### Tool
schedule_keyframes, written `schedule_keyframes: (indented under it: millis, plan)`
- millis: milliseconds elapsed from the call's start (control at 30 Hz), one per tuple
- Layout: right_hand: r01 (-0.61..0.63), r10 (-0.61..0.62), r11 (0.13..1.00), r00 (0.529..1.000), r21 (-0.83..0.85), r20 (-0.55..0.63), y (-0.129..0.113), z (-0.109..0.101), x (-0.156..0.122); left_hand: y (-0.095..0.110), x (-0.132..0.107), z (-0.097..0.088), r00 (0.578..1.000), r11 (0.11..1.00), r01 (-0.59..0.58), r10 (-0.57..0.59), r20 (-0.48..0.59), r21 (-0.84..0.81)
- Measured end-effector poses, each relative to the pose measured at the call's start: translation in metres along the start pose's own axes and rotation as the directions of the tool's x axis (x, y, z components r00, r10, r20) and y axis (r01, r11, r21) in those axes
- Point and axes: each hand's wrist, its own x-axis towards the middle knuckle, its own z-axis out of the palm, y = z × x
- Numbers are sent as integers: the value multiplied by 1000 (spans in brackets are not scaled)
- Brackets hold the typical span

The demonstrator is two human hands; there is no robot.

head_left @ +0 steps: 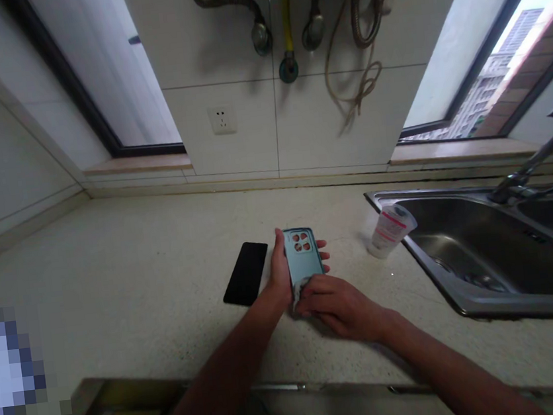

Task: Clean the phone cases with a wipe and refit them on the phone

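Observation:
My left hand (279, 267) is wrapped round a light blue phone case (305, 262) from behind, thumb along its left edge and fingertips past its right edge. Skin shows through the round camera holes at the top of the case, so no phone is in it. With closed fingers, my right hand (335, 304) presses a crumpled whitish wipe (298, 291) against the lower part of the case; its exact material is hard to make out. On the counter, just left of my left hand, lies a black phone (246, 274) with its dark face up.
A clear plastic cup (391, 230) with red print leans at the left rim of the steel sink (460, 306). A faucet (508, 186) rises behind the basins. The speckled counter (158, 267) meets a tiled wall with a socket (222, 120), hoses and a yellow pipe.

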Motion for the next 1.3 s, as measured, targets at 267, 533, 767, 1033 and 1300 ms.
schedule_keyframes:
  millis: [267, 533, 767, 1033, 1300]
  plan:
    - [-21, 14, 975, 999, -221, -32, 11, -14, -4, 29, 2, -12, 999, 997, -24, 28, 40, -77]
    - [-303, 216, 927, 912, -219, -347, 20, -20, -10, 40, -1, -8, 999, 992, -43, 39, -28, -115]
    - [-479, 445, 877, 776, 42, -447, 16, -17, -6, 38, 4, -12, 998, 995, -35, 29, -64, -93]
    - [-426, 779, 567, 556, 705, -291, 24, -4, -3, 13, 11, -11, 1000, 1000, -13, 13, -1, 11]
    - [-215, 910, 281, 369, 935, -189, 29, -8, 1, 7, 14, -13, 995, 989, -86, 92, -47, 123]
